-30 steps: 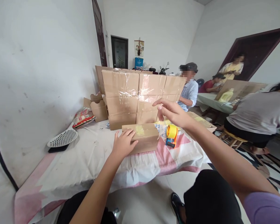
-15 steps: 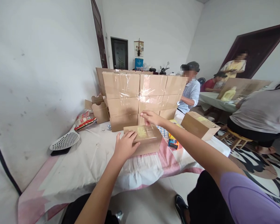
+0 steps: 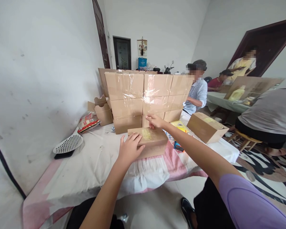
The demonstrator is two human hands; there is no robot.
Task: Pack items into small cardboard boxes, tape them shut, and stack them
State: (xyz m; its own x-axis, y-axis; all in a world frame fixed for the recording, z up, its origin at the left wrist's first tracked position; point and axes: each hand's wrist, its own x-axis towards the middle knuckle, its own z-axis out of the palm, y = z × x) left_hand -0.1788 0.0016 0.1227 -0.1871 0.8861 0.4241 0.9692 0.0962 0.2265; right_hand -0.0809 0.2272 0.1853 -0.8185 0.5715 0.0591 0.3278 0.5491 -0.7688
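A small brown cardboard box (image 3: 154, 144) with a yellowish patch under tape on its lid lies on the cloth-covered table (image 3: 90, 165). My left hand (image 3: 130, 148) rests flat on the box's left end, fingers stretched out. My right hand (image 3: 154, 121) reaches over the far edge of the lid, fingers curled down onto the tape there. A tape dispenser (image 3: 178, 147) lies just right of the box, mostly hidden by my right arm.
A wall of stacked taped boxes (image 3: 145, 97) stands behind. Another box (image 3: 206, 127) lies at the right, open small boxes (image 3: 102, 111) at the left, with a snack bag (image 3: 87, 121) and a white perforated scoop (image 3: 68, 143). Other people sit and stand at the right.
My right hand came down from the air above the tape dispenser onto the box's far edge. The left hand stayed on the box. The camera shifted slightly.
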